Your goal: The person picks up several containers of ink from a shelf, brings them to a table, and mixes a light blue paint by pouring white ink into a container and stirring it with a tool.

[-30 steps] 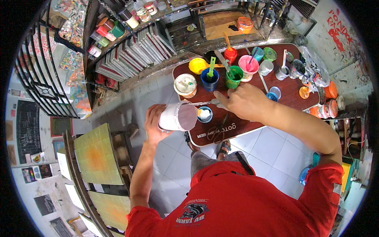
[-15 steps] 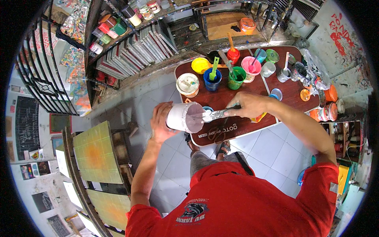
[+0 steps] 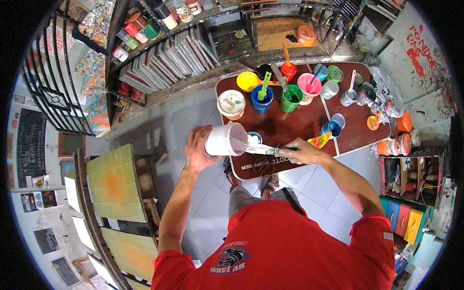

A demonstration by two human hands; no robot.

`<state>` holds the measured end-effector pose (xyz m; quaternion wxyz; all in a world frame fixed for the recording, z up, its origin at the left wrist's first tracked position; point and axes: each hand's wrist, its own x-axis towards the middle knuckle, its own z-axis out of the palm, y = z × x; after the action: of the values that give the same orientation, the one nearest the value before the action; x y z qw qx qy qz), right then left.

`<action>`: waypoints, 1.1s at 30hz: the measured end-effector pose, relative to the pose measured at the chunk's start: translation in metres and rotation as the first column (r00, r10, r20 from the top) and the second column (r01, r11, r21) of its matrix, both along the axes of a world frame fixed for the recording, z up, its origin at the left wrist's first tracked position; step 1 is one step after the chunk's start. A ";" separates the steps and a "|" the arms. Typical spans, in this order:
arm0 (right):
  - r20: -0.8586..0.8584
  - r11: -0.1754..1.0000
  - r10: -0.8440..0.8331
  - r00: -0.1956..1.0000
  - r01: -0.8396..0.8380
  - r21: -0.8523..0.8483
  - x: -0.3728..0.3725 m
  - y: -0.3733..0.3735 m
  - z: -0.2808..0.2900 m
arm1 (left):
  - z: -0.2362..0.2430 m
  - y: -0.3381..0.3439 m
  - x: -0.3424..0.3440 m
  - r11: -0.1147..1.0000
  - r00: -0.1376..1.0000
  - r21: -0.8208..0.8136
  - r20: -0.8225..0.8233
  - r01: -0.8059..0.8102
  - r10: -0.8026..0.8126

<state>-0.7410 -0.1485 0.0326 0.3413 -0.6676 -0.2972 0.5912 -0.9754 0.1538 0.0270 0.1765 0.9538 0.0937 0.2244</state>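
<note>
My left hand (image 3: 197, 149) is wrapped round a white plastic tub (image 3: 218, 140), tilted on its side with its mouth facing right. From the right, my right hand (image 3: 302, 152) grips the handle of a spatula (image 3: 263, 149) smeared with white paint. Its tip reaches into the tub's mouth; how far in is hard to see. Just beyond the tub, a small blue-rimmed pot (image 3: 254, 138) stands on the dark red table (image 3: 290, 128), partly hidden. A blue cup (image 3: 330, 128) and a yellow-and-red packet (image 3: 320, 140) lie near my right hand.
Across the table stand a white paint tub (image 3: 231, 105) and pots of yellow (image 3: 247, 81), blue (image 3: 261, 99), green (image 3: 291, 98), red (image 3: 288, 71) and pink paint (image 3: 309, 86), several with stirrers. Framed screens (image 3: 169, 60) fill a shelf behind. Yellowish panels (image 3: 116, 183) lean at the left.
My right hand has moved right and slightly nearer to me, drawing the spatula partly back from the tub so more of it shows. My left hand keeps hold of the tub.
</note>
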 end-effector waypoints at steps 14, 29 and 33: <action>0.413 0.987 0.129 0.902 -0.075 -0.145 0.052 -0.019 0.025 | -0.045 -0.005 0.010 0.997 0.992 0.073 -0.118 -0.024 0.032; 0.773 0.884 0.463 0.434 -0.294 -0.365 0.055 0.034 0.077 | -0.055 -0.012 0.003 0.997 0.981 0.026 -0.179 -0.067 0.070; 0.837 0.872 0.461 0.295 -0.326 -0.366 0.037 0.049 0.075 | -0.053 -0.014 0.004 0.998 0.981 0.007 -0.183 -0.061 0.061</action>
<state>-0.7039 -0.0992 0.1073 -0.0737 -0.8037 -0.5496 0.2157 -0.9713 0.1395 -0.0256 0.1597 0.9671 0.1386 0.1412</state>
